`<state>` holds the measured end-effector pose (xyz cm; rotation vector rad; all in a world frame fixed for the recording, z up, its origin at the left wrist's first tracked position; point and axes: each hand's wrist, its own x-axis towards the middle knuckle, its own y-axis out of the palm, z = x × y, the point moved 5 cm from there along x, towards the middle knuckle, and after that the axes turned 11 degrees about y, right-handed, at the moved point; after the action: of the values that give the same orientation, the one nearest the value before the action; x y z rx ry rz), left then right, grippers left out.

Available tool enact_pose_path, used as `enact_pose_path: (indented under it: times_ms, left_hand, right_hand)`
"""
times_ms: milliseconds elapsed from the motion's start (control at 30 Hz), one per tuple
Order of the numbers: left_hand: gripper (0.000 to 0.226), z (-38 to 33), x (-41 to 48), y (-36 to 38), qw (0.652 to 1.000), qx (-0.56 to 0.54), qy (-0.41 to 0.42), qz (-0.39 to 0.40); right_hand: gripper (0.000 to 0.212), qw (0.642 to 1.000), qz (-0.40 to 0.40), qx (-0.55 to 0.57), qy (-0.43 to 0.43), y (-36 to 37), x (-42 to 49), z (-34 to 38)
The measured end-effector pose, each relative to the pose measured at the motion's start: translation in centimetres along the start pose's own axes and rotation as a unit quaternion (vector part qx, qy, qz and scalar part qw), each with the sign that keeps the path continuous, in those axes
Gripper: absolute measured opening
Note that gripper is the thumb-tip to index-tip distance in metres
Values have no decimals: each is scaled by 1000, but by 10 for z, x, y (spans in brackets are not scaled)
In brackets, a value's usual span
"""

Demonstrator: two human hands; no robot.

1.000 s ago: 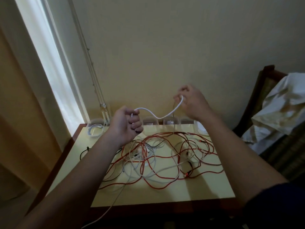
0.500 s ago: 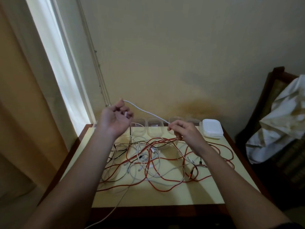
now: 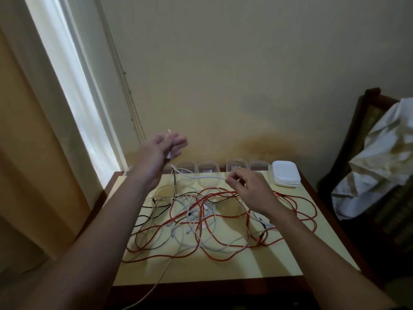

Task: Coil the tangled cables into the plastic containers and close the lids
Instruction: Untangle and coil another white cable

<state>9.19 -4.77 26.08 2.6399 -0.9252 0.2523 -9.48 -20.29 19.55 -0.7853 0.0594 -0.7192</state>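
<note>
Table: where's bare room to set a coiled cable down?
Free: table's near strip, between front edge and red loops, and its front-right corner. Crowded: cable tangle mid-table; containers and lid stack line the back edge. The right hand pinches the white cable near them.

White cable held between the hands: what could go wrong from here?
Pulling the white cable may drag the tangled red cable and tighten knots. The right hand is close to the clear containers and could knock them. A loose cable hangs over the table edge and might slide off.
</note>
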Motion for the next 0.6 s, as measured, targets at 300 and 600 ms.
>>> enact_pose_path:
  times_ms: [300, 600]
  left_hand:
    - [29, 34, -52, 55, 962, -12, -173, 212]
    - [72, 41, -54, 56, 930, -130, -291, 184]
  right_hand:
    - [27, 996, -54, 68, -30, -21, 12, 46]
    - [21, 995, -73, 26, -56, -19, 12, 44]
